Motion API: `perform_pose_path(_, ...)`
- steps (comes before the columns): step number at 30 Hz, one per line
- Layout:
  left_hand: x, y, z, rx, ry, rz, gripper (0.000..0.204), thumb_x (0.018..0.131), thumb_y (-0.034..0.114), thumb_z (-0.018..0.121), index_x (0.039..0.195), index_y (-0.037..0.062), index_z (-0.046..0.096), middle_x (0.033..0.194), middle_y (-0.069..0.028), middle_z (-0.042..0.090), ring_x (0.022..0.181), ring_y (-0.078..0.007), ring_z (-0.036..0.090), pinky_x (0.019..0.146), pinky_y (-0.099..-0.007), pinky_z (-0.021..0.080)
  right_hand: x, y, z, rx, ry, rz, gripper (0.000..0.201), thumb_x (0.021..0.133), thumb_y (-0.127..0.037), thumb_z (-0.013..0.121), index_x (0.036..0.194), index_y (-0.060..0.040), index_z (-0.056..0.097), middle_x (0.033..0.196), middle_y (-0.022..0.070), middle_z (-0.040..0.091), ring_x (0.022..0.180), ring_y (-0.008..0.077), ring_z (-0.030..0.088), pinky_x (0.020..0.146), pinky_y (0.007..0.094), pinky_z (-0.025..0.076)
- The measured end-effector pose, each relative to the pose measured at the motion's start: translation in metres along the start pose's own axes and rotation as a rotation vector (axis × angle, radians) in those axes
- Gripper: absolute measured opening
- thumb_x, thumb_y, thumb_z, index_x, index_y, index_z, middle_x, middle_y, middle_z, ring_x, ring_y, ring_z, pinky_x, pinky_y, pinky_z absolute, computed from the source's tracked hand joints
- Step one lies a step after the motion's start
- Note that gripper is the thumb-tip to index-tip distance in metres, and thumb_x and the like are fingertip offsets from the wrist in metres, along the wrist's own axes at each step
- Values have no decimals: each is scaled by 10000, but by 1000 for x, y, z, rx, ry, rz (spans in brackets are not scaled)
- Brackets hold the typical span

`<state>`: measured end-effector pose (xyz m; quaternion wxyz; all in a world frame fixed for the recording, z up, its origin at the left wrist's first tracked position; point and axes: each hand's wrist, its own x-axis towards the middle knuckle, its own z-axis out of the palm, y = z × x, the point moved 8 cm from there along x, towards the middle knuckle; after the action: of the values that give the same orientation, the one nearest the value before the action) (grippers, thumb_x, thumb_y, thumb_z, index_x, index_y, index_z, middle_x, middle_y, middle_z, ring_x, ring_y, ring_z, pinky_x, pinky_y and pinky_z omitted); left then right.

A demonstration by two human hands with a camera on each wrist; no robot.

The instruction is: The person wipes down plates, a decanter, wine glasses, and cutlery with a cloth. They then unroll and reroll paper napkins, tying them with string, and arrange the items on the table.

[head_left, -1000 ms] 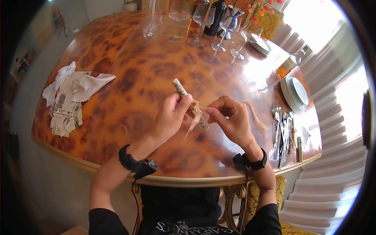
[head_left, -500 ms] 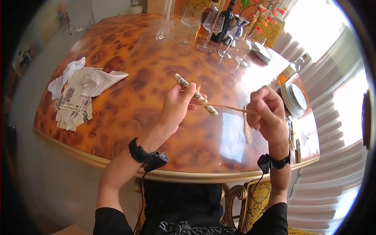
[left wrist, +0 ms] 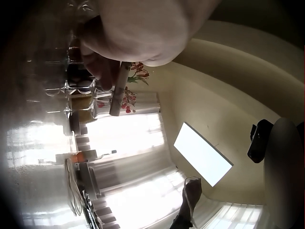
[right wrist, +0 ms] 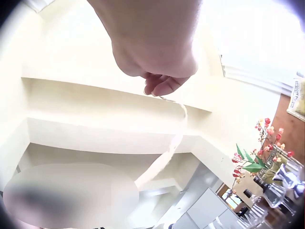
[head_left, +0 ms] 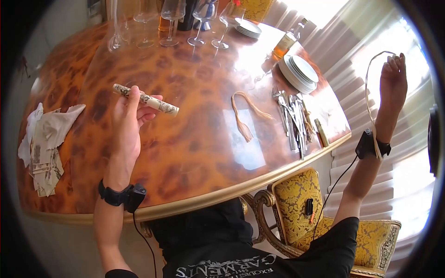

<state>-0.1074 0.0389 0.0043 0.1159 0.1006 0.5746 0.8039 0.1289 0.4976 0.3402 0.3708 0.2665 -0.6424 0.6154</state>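
A rolled patterned napkin [head_left: 160, 104] lies across my left hand [head_left: 127, 123], pinched between thumb and fingers above the table. In the left wrist view the end of the roll [left wrist: 119, 93] sticks out past the fingers. Far out to the right and raised, my right hand [head_left: 393, 85] pinches one end of a pale strand [head_left: 367, 88], which hangs in a loop down to the wrist. The right wrist view shows that strand [right wrist: 164, 160] dangling from the fingertips. Another strand [head_left: 238, 118] lies bent on the table.
Cloths and patterned paper napkins [head_left: 46, 157] lie at the left. Forks and other cutlery [head_left: 292, 116], another roll [head_left: 321, 132] and stacked plates [head_left: 296, 74] are at the right. Stemmed glasses [head_left: 171, 14] and bottles stand at the back. A yellow chair [head_left: 296, 199] is beside the table's edge.
My right hand has swung out right and up, carrying the strand away from the roll. The left hand still holds the roll, with no strand around it now. The head view has turned right.
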Motion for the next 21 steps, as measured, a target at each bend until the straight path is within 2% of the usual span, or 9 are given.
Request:
perform_pose_path(4, -6, -1, 11, 8, -53, -6, 265, 1008, 404, 516, 976, 142, 546, 942, -111, 714, 773, -121, 654, 679, -246, 484, -8, 29, -18, -348, 124, 152, 269, 997, -129, 551, 1228, 5, 588, 987, 42, 631, 880, 100, 619, 715, 233, 508)
perform_pose_path(8, -8, -5, 15, 11, -64, -6, 274, 1018, 388, 498, 974, 123, 548, 829, -78, 685, 716, -114, 630, 638, -241, 473, -13, 86, 16, -390, 159, 296, 283, 978, -187, 597, 1206, -18, 603, 1028, 34, 642, 905, 115, 643, 740, 225, 515)
perform_pose_path(14, -6, -5, 17, 28, -101, 27, 307, 1036, 362, 463, 982, 75, 556, 686, -40, 598, 630, -99, 545, 544, -244, 399, 13, 139, 43, -729, 92, 197, 285, 961, -232, 618, 1182, -53, 635, 1056, 56, 673, 922, 136, 658, 738, 244, 539)
perform_pose_path(16, -7, -9, 17, 26, -111, -11, 309, 1040, 346, 455, 983, 59, 553, 675, -46, 585, 633, -101, 544, 537, -244, 386, 13, 149, 41, -766, 233, 325, 470, 969, -212, 587, 1402, -53, 495, 1163, 183, 647, 1058, 218, 630, 935, 320, 492)
perform_pose_path(17, -8, -11, 19, 15, -115, -12, 307, 1044, 333, 443, 987, 52, 553, 667, -50, 575, 634, -106, 546, 534, -244, 400, 13, 149, 57, -817, 205, -91, 268, 962, -217, 604, 1164, -45, 641, 1071, 74, 677, 910, 148, 662, 717, 258, 543)
perform_pose_path(18, -9, -10, 20, 11, -108, -11, 307, 1044, 333, 443, 987, 52, 553, 667, -50, 575, 634, -106, 546, 534, -244, 400, 3, 173, 53, -849, 270, 24, 265, 968, -200, 587, 1171, -36, 634, 1060, 84, 680, 904, 143, 661, 701, 266, 545)
perform_pose_path(19, -11, -10, 23, 9, -138, -14, 308, 1045, 332, 440, 986, 51, 552, 667, -51, 575, 634, -109, 547, 528, -248, 411, -12, 215, 64, -782, 50, 148, 244, 978, -176, 565, 1171, -44, 633, 1058, 78, 683, 896, 127, 658, 704, 262, 545)
perform_pose_path(20, -12, -10, 25, 9, -170, -17, 309, 1046, 331, 436, 985, 50, 551, 667, -52, 574, 633, -111, 548, 522, -253, 422, -41, 265, 80, -799, -323, 457, 280, 973, -173, 579, 1221, -46, 615, 1121, 91, 674, 966, 153, 650, 784, 299, 550)
perform_pose_path(21, -11, -13, 25, 2, -194, -30, 320, 1044, 335, 433, 1001, 42, 555, 681, -62, 588, 626, -126, 570, 521, -258, 457, -78, 289, 96, -1007, -672, 438, 365, 968, -172, 596, 1313, -58, 562, 1211, 112, 645, 1063, 209, 629, 888, 355, 532)
